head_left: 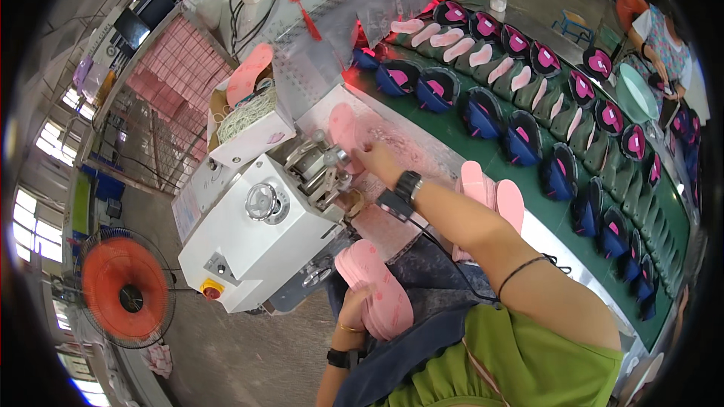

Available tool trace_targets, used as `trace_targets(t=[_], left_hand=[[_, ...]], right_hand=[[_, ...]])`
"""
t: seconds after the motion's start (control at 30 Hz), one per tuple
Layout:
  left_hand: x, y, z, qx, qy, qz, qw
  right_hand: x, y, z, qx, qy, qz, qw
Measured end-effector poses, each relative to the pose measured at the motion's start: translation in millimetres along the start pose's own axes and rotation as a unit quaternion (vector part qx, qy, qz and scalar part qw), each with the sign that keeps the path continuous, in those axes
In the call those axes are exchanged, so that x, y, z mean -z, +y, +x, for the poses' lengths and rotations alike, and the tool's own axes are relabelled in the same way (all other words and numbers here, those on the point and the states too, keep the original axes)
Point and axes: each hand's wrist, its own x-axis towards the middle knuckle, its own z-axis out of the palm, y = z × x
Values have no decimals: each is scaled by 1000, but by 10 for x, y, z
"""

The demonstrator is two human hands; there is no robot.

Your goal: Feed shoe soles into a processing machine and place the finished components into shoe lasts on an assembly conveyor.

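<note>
A long green conveyor belt (558,215) runs diagonally along the right side, carrying rows of blue shoe uppers (483,114) with pink linings and pale pink insoles (458,49) set on green forms. At its far end another person (664,41) in a patterned top stands beside a pale green basin (636,93).

Left of the belt sits a white machine (253,237) with a round metal knob on its face and a yellow-collared red button low on its side. Its metal working head (326,166) juts toward the pale speckled desk (392,143). On top of the machine rests an open cardboard box (249,124) holding pale cord, with a pink insole standing in it. On the floor at the left stands an orange fan (124,286).

The person wears a green top with a dark apron across the lap. The right hand (373,157), with a black watch on its wrist, reaches to the machine head and presses its fingers together on a pink insole (345,126) that lies on the desk, right against the metal head. The left hand (354,307), wearing a thin bangle, is closed around a stack of pink insoles (377,286) held over the lap, just below the machine. Two more pink insoles (494,196) lie at the desk's edge beside the right forearm.
</note>
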Motion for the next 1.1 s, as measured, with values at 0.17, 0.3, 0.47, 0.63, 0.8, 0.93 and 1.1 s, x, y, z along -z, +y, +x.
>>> trace_targets(t=[0.17, 0.3, 0.47, 0.63, 0.8, 0.93, 1.1], left_hand=[[-193, -64, 27, 22, -11, -13, 1000], [303, -288, 203, -49, -52, 190, 979], [747, -83, 455, -327, -110, 691, 635], [-72, 11, 405, 30, -2, 32, 999], [-196, -87, 650, 21, 23, 8, 999], [-197, -138, 618, 15, 28, 34, 999], [37, -126, 637, -27, -45, 123, 991]], right_hand=[[412, 238, 242, 32, 77, -48, 995], [1454, 106, -221, -19, 155, 153, 976], [3287, 848, -898, 8, 399, 97, 912], [4947, 1427, -1888, -137, 574, -92, 802], [6178, 2091, -2765, -142, 598, -253, 747], [5795, 2020, -2226, -61, 608, -212, 763], [3582, 1103, -1250, 72, 341, -33, 937]])
